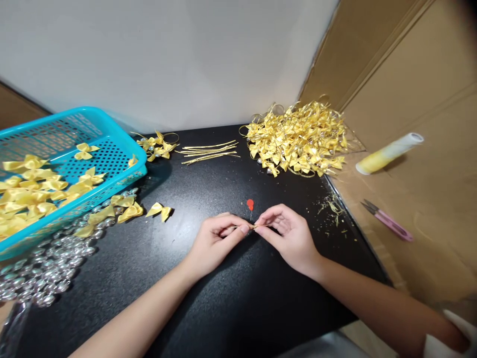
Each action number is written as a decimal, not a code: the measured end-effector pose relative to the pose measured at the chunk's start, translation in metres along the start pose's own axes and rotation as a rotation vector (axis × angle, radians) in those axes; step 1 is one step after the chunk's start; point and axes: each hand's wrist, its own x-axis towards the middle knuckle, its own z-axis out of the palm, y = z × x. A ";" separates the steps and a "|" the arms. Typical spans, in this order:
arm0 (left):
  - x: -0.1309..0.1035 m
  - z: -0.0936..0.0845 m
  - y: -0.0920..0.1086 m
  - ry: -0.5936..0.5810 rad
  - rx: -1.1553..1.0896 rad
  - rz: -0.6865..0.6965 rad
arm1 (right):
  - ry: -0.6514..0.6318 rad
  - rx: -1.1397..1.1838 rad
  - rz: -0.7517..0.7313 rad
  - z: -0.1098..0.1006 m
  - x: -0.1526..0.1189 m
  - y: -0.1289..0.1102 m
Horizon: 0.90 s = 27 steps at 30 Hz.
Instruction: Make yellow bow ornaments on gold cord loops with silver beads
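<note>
My left hand (214, 243) and my right hand (292, 241) meet over the middle of the black table, fingertips almost touching. Both are closed in a pinch on a thin gold cord (234, 227), of which only short bits show between the fingers. Just beyond the fingertips is a small red tab (250, 204) with a thin wire-like stem running toward my hands; whether it is held or lying there I cannot tell. A single yellow ribbon bow (159, 211) lies to the left of my left hand.
A turquoise basket (122, 134) of yellow bows stands left, silver beads (55, 268) before it. Cut gold cords (210, 151) lie at the back, beside a heap of finished bows (298, 139). Pink-handled snips (393, 223) and a yellow-white tube (389, 154) are on cardboard at right.
</note>
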 end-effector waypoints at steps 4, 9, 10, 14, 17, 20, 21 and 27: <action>0.000 0.000 0.000 0.019 -0.020 -0.011 | -0.022 0.030 0.022 -0.004 0.001 -0.003; 0.000 0.000 0.001 -0.001 -0.023 -0.042 | -0.075 0.069 0.042 -0.007 0.001 -0.004; -0.001 0.001 0.001 0.000 -0.017 -0.043 | -0.079 0.078 0.038 -0.008 0.001 -0.004; -0.001 0.001 -0.001 -0.001 0.005 -0.046 | -0.078 0.122 0.006 -0.007 0.001 -0.004; -0.001 -0.001 -0.001 -0.015 0.031 -0.034 | -0.075 0.127 -0.022 -0.006 0.000 -0.004; -0.001 -0.003 0.000 -0.034 0.086 0.051 | -0.071 0.090 -0.050 -0.005 -0.001 -0.002; -0.001 -0.004 0.001 -0.042 0.094 0.088 | -0.071 0.065 -0.066 -0.005 -0.001 -0.001; 0.001 -0.003 0.004 -0.080 0.153 0.240 | -0.108 -0.165 -0.223 -0.007 -0.004 0.002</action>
